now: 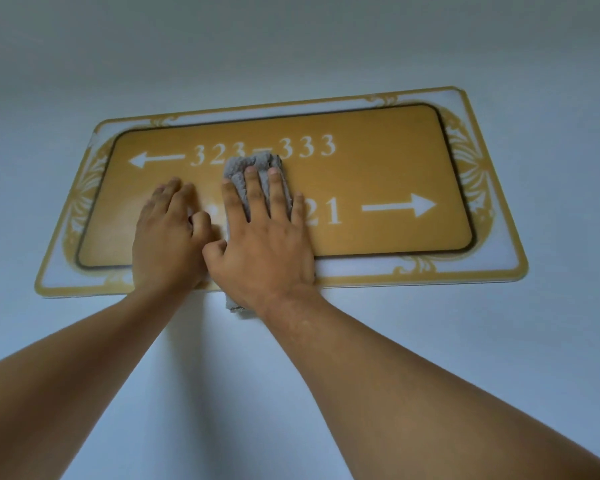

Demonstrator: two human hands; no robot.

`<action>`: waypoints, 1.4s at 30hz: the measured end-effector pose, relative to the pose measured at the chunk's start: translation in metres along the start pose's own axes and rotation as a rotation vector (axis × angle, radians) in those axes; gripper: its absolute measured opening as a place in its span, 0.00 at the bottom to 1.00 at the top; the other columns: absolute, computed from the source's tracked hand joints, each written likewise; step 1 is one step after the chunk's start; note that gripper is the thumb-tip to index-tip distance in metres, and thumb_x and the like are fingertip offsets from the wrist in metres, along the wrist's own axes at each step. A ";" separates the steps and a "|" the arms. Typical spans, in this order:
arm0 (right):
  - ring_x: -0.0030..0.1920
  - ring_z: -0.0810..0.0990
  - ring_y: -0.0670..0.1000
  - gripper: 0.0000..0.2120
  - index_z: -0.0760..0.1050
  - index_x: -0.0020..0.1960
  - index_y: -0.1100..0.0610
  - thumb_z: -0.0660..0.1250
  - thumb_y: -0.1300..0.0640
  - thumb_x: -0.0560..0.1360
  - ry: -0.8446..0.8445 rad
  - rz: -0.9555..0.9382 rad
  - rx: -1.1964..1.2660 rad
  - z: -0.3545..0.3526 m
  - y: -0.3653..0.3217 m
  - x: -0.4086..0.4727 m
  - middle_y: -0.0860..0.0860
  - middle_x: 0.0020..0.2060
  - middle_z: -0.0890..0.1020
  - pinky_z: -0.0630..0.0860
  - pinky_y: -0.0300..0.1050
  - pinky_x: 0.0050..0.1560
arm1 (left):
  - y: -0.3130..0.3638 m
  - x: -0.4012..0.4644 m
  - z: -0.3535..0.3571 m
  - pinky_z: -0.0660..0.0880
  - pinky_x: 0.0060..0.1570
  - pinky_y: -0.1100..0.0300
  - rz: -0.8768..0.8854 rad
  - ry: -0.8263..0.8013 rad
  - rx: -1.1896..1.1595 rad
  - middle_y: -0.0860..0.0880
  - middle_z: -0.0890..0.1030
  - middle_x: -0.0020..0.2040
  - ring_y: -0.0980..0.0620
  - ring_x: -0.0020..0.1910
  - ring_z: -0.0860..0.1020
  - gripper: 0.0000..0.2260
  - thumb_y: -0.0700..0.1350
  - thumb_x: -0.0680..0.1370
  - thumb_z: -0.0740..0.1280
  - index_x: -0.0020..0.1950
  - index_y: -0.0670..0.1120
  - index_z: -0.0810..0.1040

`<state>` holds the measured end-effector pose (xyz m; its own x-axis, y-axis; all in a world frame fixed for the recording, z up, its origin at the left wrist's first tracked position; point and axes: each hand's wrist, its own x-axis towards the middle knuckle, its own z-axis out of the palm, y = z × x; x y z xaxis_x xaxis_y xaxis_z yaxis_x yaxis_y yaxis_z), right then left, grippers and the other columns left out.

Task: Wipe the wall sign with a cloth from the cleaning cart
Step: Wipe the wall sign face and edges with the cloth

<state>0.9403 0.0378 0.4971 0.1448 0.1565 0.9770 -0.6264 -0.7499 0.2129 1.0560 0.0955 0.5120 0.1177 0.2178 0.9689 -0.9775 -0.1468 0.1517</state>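
Observation:
A gold wall sign (378,174) with white room numbers and two arrows hangs on the pale wall above me, set in an ornate white and gold border. My right hand (263,244) lies flat on the sign's middle, fingers spread, pressing a grey terry cloth (253,168) against it. The cloth sticks out above my fingertips and below my wrist. It covers part of both number rows. My left hand (168,237) rests flat on the sign just left of the right hand, holding nothing.
The plain pale wall (291,46) surrounds the sign on all sides. The cleaning cart is out of view.

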 end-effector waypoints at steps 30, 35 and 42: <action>0.79 0.39 0.55 0.36 0.48 0.81 0.48 0.48 0.42 0.74 0.010 0.016 -0.070 0.002 -0.005 0.037 0.51 0.81 0.48 0.45 0.64 0.75 | -0.028 0.007 -0.026 0.67 0.66 0.44 0.332 -0.161 0.286 0.38 0.72 0.72 0.39 0.70 0.71 0.27 0.50 0.76 0.53 0.70 0.39 0.72; 0.79 0.39 0.56 0.37 0.48 0.81 0.48 0.44 0.40 0.72 0.013 0.037 -0.043 0.005 -0.012 0.061 0.51 0.81 0.49 0.45 0.65 0.75 | -0.037 0.036 -0.030 0.69 0.50 0.45 0.374 -0.106 0.236 0.44 0.77 0.54 0.41 0.51 0.73 0.17 0.50 0.74 0.55 0.53 0.44 0.77; 0.79 0.41 0.57 0.36 0.50 0.80 0.49 0.50 0.42 0.74 0.040 0.063 -0.024 0.015 -0.016 0.099 0.52 0.80 0.50 0.46 0.65 0.75 | -0.039 0.066 -0.018 0.68 0.60 0.44 0.217 -0.028 0.052 0.40 0.73 0.63 0.39 0.61 0.70 0.24 0.50 0.74 0.54 0.66 0.43 0.73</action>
<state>0.9767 0.0556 0.5899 0.0738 0.1352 0.9881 -0.6516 -0.7435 0.1504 1.0988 0.1332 0.5668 -0.0887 0.1492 0.9848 -0.9702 -0.2369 -0.0515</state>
